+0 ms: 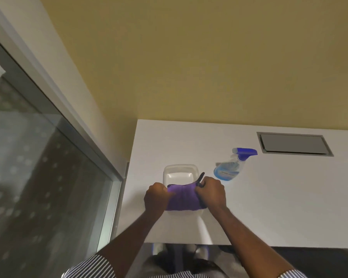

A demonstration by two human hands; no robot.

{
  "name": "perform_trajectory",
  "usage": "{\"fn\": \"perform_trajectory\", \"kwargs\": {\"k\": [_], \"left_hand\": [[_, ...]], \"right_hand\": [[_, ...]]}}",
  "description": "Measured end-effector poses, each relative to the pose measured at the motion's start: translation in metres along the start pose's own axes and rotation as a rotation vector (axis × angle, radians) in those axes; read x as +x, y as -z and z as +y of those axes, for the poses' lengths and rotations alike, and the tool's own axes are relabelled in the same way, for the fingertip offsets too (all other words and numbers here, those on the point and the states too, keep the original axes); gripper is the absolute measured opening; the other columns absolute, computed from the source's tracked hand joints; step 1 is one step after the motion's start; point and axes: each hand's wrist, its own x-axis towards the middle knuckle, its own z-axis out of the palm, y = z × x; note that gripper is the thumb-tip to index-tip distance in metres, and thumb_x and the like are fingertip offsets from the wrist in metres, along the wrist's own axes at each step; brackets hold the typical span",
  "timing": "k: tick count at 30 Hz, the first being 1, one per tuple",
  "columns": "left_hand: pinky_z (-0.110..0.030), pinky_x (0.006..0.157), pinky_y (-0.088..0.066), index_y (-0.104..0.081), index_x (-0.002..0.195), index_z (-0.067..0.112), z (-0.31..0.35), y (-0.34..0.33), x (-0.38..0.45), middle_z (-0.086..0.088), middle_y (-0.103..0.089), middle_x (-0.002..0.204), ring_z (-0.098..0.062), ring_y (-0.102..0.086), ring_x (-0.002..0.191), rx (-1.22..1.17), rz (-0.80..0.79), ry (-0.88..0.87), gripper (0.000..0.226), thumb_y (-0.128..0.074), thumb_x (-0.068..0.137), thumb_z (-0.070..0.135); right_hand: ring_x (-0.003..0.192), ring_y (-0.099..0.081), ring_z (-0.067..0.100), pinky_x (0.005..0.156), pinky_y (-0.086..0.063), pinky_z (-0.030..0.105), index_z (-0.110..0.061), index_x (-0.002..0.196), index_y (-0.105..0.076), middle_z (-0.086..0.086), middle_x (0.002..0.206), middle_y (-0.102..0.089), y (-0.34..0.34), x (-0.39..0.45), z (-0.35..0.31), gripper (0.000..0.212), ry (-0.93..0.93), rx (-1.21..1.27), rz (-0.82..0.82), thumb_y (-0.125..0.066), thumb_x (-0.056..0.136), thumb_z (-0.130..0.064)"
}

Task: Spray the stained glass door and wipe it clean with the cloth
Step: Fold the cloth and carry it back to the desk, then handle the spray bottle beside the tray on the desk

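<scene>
A purple cloth (183,198) with a dark edge is stretched between both hands over a white plastic tub (180,171) on the white table (269,197). My left hand (157,197) grips its left end and my right hand (211,192) grips its right end. A spray bottle (232,166) with blue liquid and a blue trigger head lies on its side on the table, just right of my right hand and apart from it. The glass door (28,167) fills the left side, with pale spots across the pane.
A grey rectangular hatch (294,146) is set into the table at the back right. A yellow wall (209,57) rises behind the table. The door's metal frame (117,197) runs close to the table's left edge. Dark floor lies below the table's near edge.
</scene>
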Motion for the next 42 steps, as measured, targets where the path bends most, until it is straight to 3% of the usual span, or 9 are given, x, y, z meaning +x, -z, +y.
{"fn": "perform_trajectory", "kwargs": {"k": [7,19,24,28,32,36,39,42], "left_hand": [[-0.03,0.086,-0.058,-0.074,0.105,0.014,0.003,-0.003,0.007,-0.003,-0.076,0.099,-0.023,-0.074,0.094,0.121,-0.045,-0.005,0.044,-0.072,0.086,0.055],[-0.03,0.091,-0.058,-0.074,0.108,0.015,-0.003,-0.021,0.002,-0.003,-0.077,0.104,-0.022,-0.074,0.098,0.202,-0.096,-0.061,0.038,-0.068,0.093,0.049],[-0.032,0.09,-0.059,-0.073,0.107,0.017,-0.003,-0.024,0.004,-0.003,-0.076,0.103,-0.022,-0.073,0.097,0.277,-0.102,-0.082,0.035,-0.066,0.092,0.047],[-0.03,0.093,-0.058,-0.069,0.115,0.02,-0.004,-0.023,0.002,0.001,-0.074,0.11,-0.019,-0.072,0.102,0.257,-0.091,-0.105,0.045,-0.071,0.087,0.055],[-0.033,0.095,-0.059,-0.061,0.131,0.023,-0.002,-0.022,0.001,0.003,-0.075,0.113,-0.02,-0.073,0.101,0.163,-0.01,-0.158,0.06,-0.074,0.084,0.058],[-0.03,0.084,-0.061,-0.063,0.125,0.031,0.018,-0.025,0.007,0.014,-0.068,0.091,-0.006,-0.066,0.081,-0.031,0.062,-0.292,0.047,-0.08,0.083,0.043],[-0.029,0.093,-0.057,-0.06,0.127,0.033,0.045,-0.031,0.01,0.017,-0.067,0.111,-0.004,-0.064,0.1,-0.192,0.016,-0.417,0.052,-0.083,0.081,0.031],[-0.021,0.107,-0.043,-0.054,0.137,0.029,0.079,-0.038,0.014,0.016,-0.06,0.133,-0.004,-0.057,0.121,-0.271,-0.068,-0.523,0.065,-0.084,0.08,0.024]], "right_hand": [[0.09,-0.072,0.026,0.075,-0.047,0.026,-0.009,0.106,-0.072,0.008,0.1,-0.076,-0.024,0.012,0.005,0.029,0.125,-0.122,0.022,-0.059,0.098,-0.034],[0.091,-0.07,0.02,0.073,-0.043,0.02,-0.013,0.109,-0.066,0.002,0.102,-0.072,-0.038,0.011,0.019,0.023,0.191,-0.122,0.029,-0.058,0.098,-0.031],[0.102,-0.064,0.021,0.082,-0.052,0.029,-0.012,0.115,-0.066,0.004,0.109,-0.064,-0.041,0.011,0.021,0.03,0.223,-0.2,0.021,-0.055,0.099,-0.035],[0.103,-0.063,0.019,0.083,-0.052,0.028,-0.015,0.117,-0.064,0.001,0.112,-0.063,-0.042,0.012,0.025,0.036,0.203,-0.163,0.01,-0.06,0.097,-0.045],[0.104,-0.064,0.015,0.087,-0.053,0.027,-0.021,0.12,-0.062,-0.005,0.114,-0.066,-0.041,0.009,0.034,0.045,0.173,-0.045,0.075,-0.062,0.092,-0.056],[0.102,-0.062,0.011,0.092,-0.055,0.029,-0.027,0.121,-0.06,-0.008,0.114,-0.067,-0.036,0.007,0.04,0.038,0.139,0.268,0.187,-0.066,0.092,-0.05],[0.093,-0.064,0.009,0.084,-0.06,0.035,-0.04,0.115,-0.056,-0.014,0.105,-0.066,-0.014,0.007,0.043,0.029,0.155,0.53,0.336,-0.073,0.091,-0.037],[0.091,-0.065,0.012,0.076,-0.062,0.036,-0.029,0.113,-0.06,-0.015,0.104,-0.065,0.024,0.004,0.044,0.027,0.229,0.723,0.516,-0.075,0.091,-0.026]]}}
